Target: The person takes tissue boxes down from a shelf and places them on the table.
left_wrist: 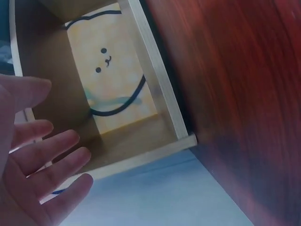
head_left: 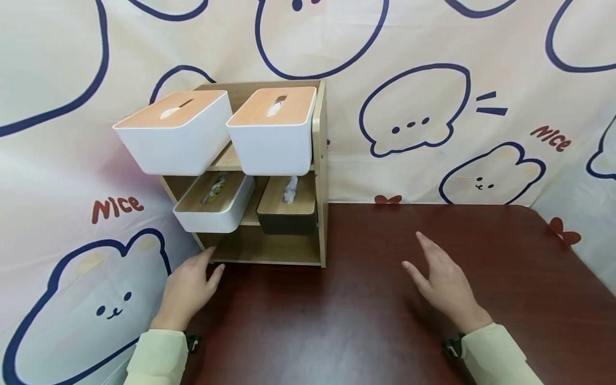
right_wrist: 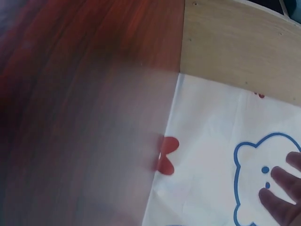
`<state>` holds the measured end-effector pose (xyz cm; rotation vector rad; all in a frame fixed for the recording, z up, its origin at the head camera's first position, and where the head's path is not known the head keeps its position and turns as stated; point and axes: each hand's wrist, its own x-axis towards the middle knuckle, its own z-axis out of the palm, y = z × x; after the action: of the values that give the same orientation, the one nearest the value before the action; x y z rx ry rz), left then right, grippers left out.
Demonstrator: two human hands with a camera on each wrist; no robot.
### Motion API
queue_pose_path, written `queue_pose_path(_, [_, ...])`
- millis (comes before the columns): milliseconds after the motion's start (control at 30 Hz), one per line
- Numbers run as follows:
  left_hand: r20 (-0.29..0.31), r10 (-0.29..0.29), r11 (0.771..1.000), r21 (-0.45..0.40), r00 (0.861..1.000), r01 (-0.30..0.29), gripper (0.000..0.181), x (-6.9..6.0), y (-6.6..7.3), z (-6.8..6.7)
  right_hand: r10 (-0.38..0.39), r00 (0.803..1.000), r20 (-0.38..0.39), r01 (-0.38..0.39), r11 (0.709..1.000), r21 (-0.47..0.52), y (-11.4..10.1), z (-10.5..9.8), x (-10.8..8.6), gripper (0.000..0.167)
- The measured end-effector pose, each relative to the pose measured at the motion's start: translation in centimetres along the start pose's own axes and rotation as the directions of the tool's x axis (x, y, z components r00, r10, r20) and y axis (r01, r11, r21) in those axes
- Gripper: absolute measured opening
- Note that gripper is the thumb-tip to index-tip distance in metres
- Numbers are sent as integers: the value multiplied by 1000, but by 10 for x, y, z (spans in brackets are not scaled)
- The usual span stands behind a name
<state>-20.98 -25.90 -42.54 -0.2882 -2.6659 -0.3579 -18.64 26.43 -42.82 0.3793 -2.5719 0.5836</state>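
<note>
A wooden shelf unit (head_left: 323,176) stands at the table's back left. Two white boxes with wood lids, one at the left (head_left: 178,141) and one at the right (head_left: 271,141), sit on its top level. Below them are a shallow white box (head_left: 216,214) and a black box (head_left: 289,222), both with wood lids. My left hand (head_left: 187,289), fingers spread, is near the shelf's lower left corner; the left wrist view shows it (left_wrist: 47,160) beside the open compartment. My right hand (head_left: 445,283) hovers over the table at the right, fingers extended and holding nothing; its fingertips (right_wrist: 282,188) show in the right wrist view.
The dark red-brown table (head_left: 366,321) extends in front of the shelf and to its right. A cloth printed with cartoon faces (head_left: 414,176) hangs behind the table and along the left side. The shelf's wooden side panel (right_wrist: 235,47) appears in the right wrist view.
</note>
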Motion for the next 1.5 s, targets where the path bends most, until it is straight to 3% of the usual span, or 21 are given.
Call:
queue_pose_path(233, [-15,-151,988,-29,988,150,35,-12,-11,-5,-53,998,-40,54,998,35,-10,19,-4,77])
queue_pose_path(400, [102,-284,952,-87,953,293,49,-14,-17,-3,-58,998,-25,59,997,53,-18,30,-5,76])
queue_pose_path(533, [201,-319,927,-136,926,349,70,-8,-26,0,-60,998,-23,62,995,79,-24,34,5,75])
queue_pose_path(633, [235,-324,912,-180,917,368,77,-3,-32,3,-70,998,-10,70,993,92,-27,36,15,74])
queue_pose_path(800, [238,-339,871,-287,910,400,76,9,-41,7,-80,997,-12,81,990,115,-32,39,32,73])
queue_pose_path(1033, [152,-362,804,-448,920,391,63,30,-49,18,-80,997,-22,83,985,149,-40,45,58,72])
queue_pose_path(1167, [117,-375,770,-513,919,380,57,35,-52,24,-93,995,-21,95,981,170,-46,52,68,71])
queue_pose_path(1367, [149,-393,722,-561,907,405,59,37,-54,29,-88,996,2,86,973,212,-58,62,75,71])
queue_pose_path(1500, [159,-387,696,-595,908,401,57,40,-56,33,-89,996,-2,87,970,226,-65,69,80,69])
